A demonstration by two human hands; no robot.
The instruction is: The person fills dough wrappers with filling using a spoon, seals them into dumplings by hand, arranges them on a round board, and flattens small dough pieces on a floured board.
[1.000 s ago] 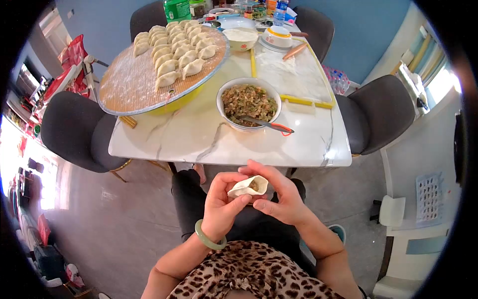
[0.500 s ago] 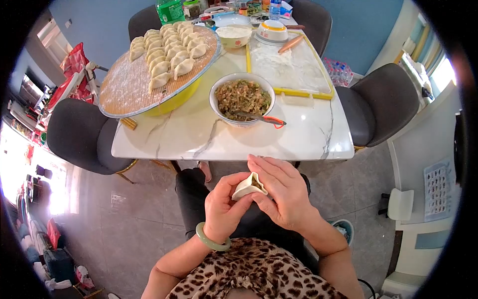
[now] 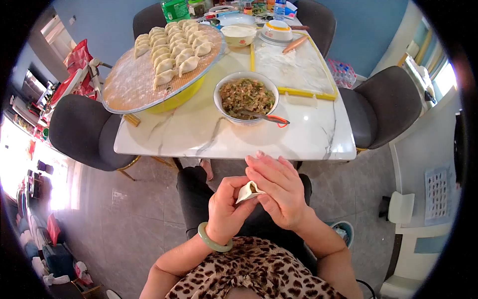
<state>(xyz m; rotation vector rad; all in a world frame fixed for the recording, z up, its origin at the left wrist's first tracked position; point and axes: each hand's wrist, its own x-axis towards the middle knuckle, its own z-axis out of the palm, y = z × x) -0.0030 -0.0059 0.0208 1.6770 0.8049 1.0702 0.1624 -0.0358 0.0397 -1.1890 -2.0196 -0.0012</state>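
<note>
A half-folded dumpling (image 3: 247, 192) is held between my two hands above my lap, with a bit of filling showing at its open right end. My left hand (image 3: 227, 202) pinches the left side between thumb and fingers. My right hand (image 3: 279, 192) grips the right edge with the thumb below, its other fingers stretched out over the top. Past my hands on the table stands a white bowl of minced filling (image 3: 247, 98), a spoon (image 3: 264, 116) with an orange loop resting in it. Several folded dumplings (image 3: 174, 50) lie in rows on a round floured tray (image 3: 124, 82).
The tray rests on a yellow basin (image 3: 181, 94) on the marble table (image 3: 174, 142). At the right a yellow-edged floured board (image 3: 294, 65) carries a rolling pin (image 3: 295, 44) and an upturned bowl (image 3: 277, 31). A bowl of flour (image 3: 238, 35) stands between. A bin (image 3: 342, 231) is on the floor.
The dumpling's opening has become smaller as my fingers press its edges together. My right fingers have shifted slightly left over it. The view has moved a little.
</note>
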